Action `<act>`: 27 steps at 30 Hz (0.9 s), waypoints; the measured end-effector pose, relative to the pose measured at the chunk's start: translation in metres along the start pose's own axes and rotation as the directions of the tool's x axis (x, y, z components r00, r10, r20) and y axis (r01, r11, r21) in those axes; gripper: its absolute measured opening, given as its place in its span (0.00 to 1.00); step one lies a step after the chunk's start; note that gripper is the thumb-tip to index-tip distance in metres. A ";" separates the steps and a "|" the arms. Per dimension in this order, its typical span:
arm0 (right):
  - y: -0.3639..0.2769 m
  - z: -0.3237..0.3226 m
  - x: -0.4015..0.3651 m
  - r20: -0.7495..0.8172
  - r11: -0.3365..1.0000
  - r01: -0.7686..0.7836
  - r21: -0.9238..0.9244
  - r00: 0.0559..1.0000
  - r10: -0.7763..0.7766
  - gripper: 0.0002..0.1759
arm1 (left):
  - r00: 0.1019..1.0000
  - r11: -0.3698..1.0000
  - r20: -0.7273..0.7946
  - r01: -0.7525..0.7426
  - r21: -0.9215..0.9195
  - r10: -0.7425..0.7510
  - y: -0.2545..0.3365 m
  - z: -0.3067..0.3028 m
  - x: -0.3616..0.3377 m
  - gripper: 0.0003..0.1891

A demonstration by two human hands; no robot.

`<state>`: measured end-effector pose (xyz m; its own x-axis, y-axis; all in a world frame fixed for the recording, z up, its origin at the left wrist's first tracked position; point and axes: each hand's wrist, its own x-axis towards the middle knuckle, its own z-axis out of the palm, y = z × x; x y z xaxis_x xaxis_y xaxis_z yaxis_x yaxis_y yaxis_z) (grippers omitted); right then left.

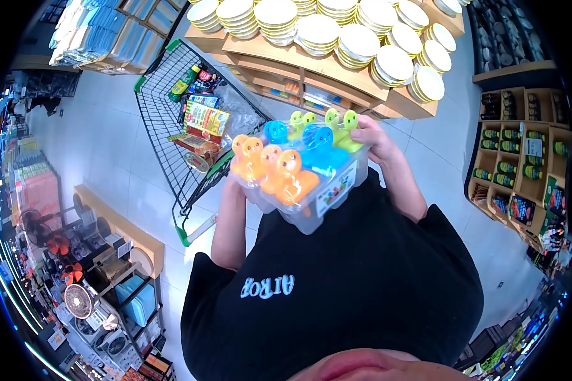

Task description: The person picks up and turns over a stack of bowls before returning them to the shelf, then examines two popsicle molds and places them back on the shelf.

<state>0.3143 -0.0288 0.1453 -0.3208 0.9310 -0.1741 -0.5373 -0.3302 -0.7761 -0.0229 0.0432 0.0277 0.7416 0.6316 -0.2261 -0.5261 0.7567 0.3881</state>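
Observation:
In front of my chest I hold up a clear plastic ice-pop mould set (299, 165) with orange, blue and green animal-shaped tops and a printed label. It is tilted, with one corner pointing down towards me. My right hand (376, 138) grips its right side near the green tops, thumb over the upper edge. On the opposite side, my left hand (234, 187) supports the set beside the orange tops. The fingers of that hand are mostly hidden behind the plastic.
Ahead and to the left stands a shopping cart (171, 130) with bottles and packaged goods inside. Stacked yellow-rimmed bowls (321, 32) fill a wooden display (279, 54) in front. Shelves of jars (515, 149) line the right; fans (79, 300) stand on the left.

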 end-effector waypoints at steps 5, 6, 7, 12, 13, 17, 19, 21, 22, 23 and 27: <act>-0.010 0.026 0.006 -0.157 0.984 -0.039 -0.175 0.988 0.012 0.26 | 0.969 0.928 0.229 0.166 -0.333 -0.091 0.013 0.040 0.021 0.42; -0.012 0.030 0.007 -0.174 0.972 -0.035 -0.233 0.985 -0.006 0.25 | 0.957 0.906 0.280 0.187 -0.379 -0.081 0.013 0.041 0.024 0.42; -0.014 0.034 0.008 -0.189 0.956 -0.033 -0.291 0.982 -0.024 0.25 | 0.973 0.910 0.213 0.166 -0.380 -0.089 0.007 0.028 0.026 0.43; -0.016 0.037 0.010 -0.206 0.919 -0.041 -0.391 0.978 -0.044 0.24 | 0.989 0.909 0.096 0.138 -0.393 -0.109 -0.017 -0.036 0.043 0.42; -0.016 0.037 0.010 -0.208 0.923 -0.043 -0.383 0.977 -0.041 0.23 | 0.989 0.898 0.080 0.148 -0.415 -0.125 -0.018 -0.038 0.044 0.41; -0.017 0.033 0.011 -0.226 0.911 -0.067 -0.407 0.974 -0.029 0.21 | 0.972 0.916 0.230 0.139 -0.377 -0.053 -0.014 -0.041 0.048 0.37; -0.017 0.032 0.012 -0.225 0.896 -0.072 -0.438 0.974 -0.032 0.21 | 0.925 0.930 0.379 0.157 -0.331 -0.021 0.007 0.015 0.052 0.35; -0.018 0.031 0.013 -0.225 0.894 -0.073 -0.442 0.974 -0.031 0.21 | 0.911 0.933 0.412 0.172 -0.315 -0.029 0.013 0.029 0.053 0.35; -0.018 0.031 0.014 -0.222 0.899 -0.072 -0.432 0.975 -0.029 0.21 | 0.927 0.930 0.372 0.178 -0.323 -0.048 0.016 0.029 0.053 0.34; -0.018 0.031 0.014 -0.219 0.904 -0.071 -0.422 0.975 -0.025 0.21 | 0.941 0.925 0.330 0.183 -0.332 -0.068 0.019 0.027 0.052 0.35; -0.023 0.029 0.015 -0.184 0.886 -0.079 -0.457 0.983 -0.007 0.24 | 0.982 0.981 0.095 0.171 -0.094 -0.162 0.023 0.015 0.045 0.38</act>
<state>0.2990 -0.0122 0.1783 -0.1676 0.9460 -0.2775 -0.0945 -0.2956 -0.9506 0.0046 0.0866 0.0397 0.8533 0.4814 -0.2002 -0.4280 0.8661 0.2581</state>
